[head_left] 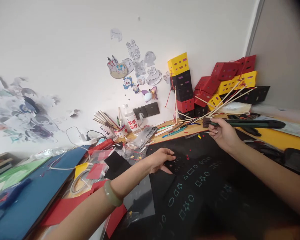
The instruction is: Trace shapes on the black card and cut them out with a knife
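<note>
My left hand is over the black sheet, thumb and fingers closed on the edge of a dark piece of paper with small star and round shapes in it. Dark on dark, its outline is hard to make out. Raised at the right, my right hand grips one end of a long black and dark green tool, shaped like a utility knife. A dark brown block shows by its fingertips. Rows of outlined stars, rectangles and ovals mark the black sheet, and tiny red scraps lie near my left hand.
Yellow, black and red paper boxes with cut-outs are stacked against the wall, with wooden sticks beside them. Pens, a bottle and a brush cup line the back. Coloured paper and a tape roll are at left.
</note>
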{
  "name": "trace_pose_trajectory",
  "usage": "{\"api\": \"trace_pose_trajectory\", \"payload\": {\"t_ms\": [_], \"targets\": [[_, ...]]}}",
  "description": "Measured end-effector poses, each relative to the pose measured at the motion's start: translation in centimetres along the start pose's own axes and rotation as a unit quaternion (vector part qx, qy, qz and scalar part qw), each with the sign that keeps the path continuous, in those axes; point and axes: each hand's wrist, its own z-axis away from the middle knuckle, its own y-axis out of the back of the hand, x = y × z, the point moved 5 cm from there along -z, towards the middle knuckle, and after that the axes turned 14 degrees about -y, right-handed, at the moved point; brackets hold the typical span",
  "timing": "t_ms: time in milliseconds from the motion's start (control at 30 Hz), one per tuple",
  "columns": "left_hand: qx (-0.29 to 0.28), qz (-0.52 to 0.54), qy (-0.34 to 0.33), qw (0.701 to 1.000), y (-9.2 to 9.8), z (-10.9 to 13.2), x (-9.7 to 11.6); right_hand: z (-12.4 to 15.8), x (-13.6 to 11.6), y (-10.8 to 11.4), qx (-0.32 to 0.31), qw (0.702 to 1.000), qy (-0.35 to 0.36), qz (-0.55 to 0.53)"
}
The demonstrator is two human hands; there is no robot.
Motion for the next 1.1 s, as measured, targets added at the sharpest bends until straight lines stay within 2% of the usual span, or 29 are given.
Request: {"api": "trace_pose_trajectory", "payload": {"t_ms": [67,133,267,333,467,600,733,800,867,933,1000,1100], "targets": [[0.028,-0.061,-0.012,0.998,0.6,-1.2,-1.6,-0.1,0.4,0.3,0.02,0.999,-0.025,-0.025],[0.041,-0.123,-0.043,0.991,1.4,-1.9,-2.2,-0.1,0.7,0.5,0.036,0.998,-0.037,-0.04],[0.063,-0.233,-0.134,0.961,2.8,-1.7,-1.2,0.2,1.0,0.2,0.051,0.998,-0.03,-0.027],[0.057,-0.272,-0.172,0.945,2.8,-1.3,-0.6,0.6,1.2,-0.6,0.044,0.999,-0.023,0.0],[0.009,-0.328,-0.224,0.918,1.5,-0.8,-0.4,1.9,1.9,-2.7,-0.009,0.997,-0.029,0.074],[0.015,-0.384,-0.234,0.893,1.4,-1.5,-1.1,3.4,3.1,-3.7,-0.061,0.986,-0.065,0.139],[0.082,-0.418,-0.218,0.878,3.0,-2.2,-1.2,4.5,4.0,-3.1,-0.093,0.968,-0.088,0.218],[0.113,-0.431,-0.224,0.867,2.8,-1.4,-0.5,5.0,4.2,-2.5,-0.099,0.959,-0.092,0.249],[0.094,-0.437,-0.248,0.86,1.1,0.2,0.4,5.5,4.4,-2.1,-0.103,0.947,-0.101,0.285],[0.019,-0.434,-0.282,0.856,-2.0,2.4,1.1,5.9,4.6,-1.8,-0.106,0.935,-0.101,0.323],[-0.072,-0.445,-0.325,0.831,-5.4,4.8,1.5,6.2,4.6,-1.6,-0.11,0.927,-0.089,0.348],[-0.134,-0.508,-0.308,0.793,-8.6,7.2,1.0,6.0,4.4,-0.8,-0.086,0.924,-0.071,0.366]]}}
